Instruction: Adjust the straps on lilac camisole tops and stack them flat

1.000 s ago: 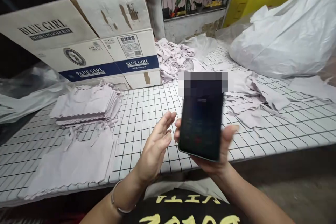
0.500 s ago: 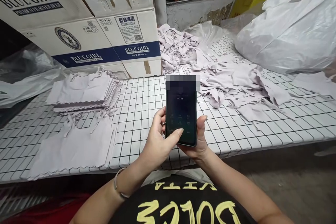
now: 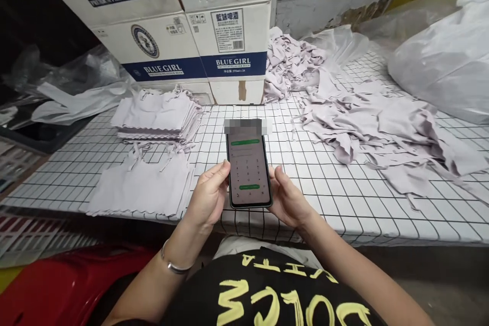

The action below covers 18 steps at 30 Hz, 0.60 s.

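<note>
A dark-edged smartphone (image 3: 249,170) is held upright between my two hands, above the front edge of the table. Its lit screen shows a number keypad with green bars; the top of it is blurred out. My left hand (image 3: 211,191) grips the left edge, thumb along the side and fingers behind. On the other side, my right hand (image 3: 288,196) supports the lower right edge, its thumb raised and its fingers partly hidden behind the phone. Left of the phone, pale lilac garments lie in a flat front stack (image 3: 141,186) and a thicker stack (image 3: 153,112) behind it.
A large beer carton (image 3: 171,35) stands at the back of the grid-patterned tablecloth (image 3: 214,137). Loose lilac garments (image 3: 367,117) spread over the right side, with another heap (image 3: 290,58) behind. A white plastic bag (image 3: 446,61) bulges at far right. A red stool (image 3: 49,290) is at lower left.
The phone screen has turned from a dark call display to a bright keypad. My left thumb has moved off the screen to the phone's edge. The camera view has swung left.
</note>
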Motion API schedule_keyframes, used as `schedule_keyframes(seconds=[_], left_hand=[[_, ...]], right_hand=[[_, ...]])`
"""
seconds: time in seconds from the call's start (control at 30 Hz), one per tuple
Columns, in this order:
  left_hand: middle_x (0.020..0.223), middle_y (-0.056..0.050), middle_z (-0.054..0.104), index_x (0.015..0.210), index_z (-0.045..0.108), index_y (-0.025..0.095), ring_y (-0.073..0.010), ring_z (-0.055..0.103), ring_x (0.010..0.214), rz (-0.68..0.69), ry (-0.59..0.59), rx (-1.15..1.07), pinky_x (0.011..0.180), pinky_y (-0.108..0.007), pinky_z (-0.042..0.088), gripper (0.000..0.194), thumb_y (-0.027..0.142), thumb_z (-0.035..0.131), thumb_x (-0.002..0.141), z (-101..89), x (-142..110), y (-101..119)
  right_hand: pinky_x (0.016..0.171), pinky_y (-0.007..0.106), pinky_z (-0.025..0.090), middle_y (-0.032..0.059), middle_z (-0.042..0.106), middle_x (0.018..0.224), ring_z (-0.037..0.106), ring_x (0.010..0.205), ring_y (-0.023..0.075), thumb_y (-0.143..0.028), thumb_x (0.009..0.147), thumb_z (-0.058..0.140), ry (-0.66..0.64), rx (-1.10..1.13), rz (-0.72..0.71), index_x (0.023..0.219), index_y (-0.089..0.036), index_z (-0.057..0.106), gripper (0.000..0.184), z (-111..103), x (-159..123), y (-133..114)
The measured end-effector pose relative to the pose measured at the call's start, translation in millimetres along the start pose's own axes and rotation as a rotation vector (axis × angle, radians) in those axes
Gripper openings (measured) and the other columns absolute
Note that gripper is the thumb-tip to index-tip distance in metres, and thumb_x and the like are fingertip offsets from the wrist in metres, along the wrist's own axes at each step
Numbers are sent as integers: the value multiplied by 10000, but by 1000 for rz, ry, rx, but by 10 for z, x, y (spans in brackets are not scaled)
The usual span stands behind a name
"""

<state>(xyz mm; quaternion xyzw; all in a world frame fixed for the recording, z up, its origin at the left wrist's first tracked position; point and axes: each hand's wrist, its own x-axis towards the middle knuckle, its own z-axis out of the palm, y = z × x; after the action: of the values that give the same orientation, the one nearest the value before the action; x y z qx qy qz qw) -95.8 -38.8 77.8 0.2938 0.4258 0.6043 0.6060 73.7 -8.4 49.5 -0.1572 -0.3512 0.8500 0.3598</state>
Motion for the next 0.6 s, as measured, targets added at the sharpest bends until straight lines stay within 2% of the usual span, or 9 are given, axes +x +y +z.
schedule_keyframes(seconds=[0.1,0.2,0.33,0.53,0.6], left_hand=[[1071,-99,718,1046,735,144,-253,637,1063,76,46,-1,929,-359,497,275,339,657,869,-99,-33,14],[1088,-89,714,1032,740,153,-252,622,1094,146,87,16,959,-363,483,257,335,658,870,-161,-57,19],[1072,-95,715,1022,743,145,-262,616,1094,184,118,25,960,-379,485,273,351,673,857,-216,-86,29],[1056,-102,716,1015,745,137,-265,624,1072,206,147,-5,947,-384,493,275,345,686,846,-296,-120,58],[1039,-96,721,993,750,141,-261,631,1060,212,162,-15,937,-378,500,261,346,684,846,-331,-134,91]], right_hand=[[933,401,499,61,601,1199,590,1072,258,-362,812,801,-37,-117,-19,1345,-273,441,650,61,18,28],[886,360,515,51,612,1135,604,1016,220,-235,786,818,-32,-228,-65,1342,-274,371,715,127,60,109],[839,328,528,43,619,1074,611,971,200,-259,790,814,34,-319,-102,1330,-267,333,723,207,129,199],[872,379,530,44,623,1061,618,1002,231,-311,807,810,24,-368,-79,1337,-280,331,715,281,227,257],[909,398,519,49,612,1096,610,1035,238,-305,792,828,-5,-365,-62,1358,-292,304,771,295,258,287]])
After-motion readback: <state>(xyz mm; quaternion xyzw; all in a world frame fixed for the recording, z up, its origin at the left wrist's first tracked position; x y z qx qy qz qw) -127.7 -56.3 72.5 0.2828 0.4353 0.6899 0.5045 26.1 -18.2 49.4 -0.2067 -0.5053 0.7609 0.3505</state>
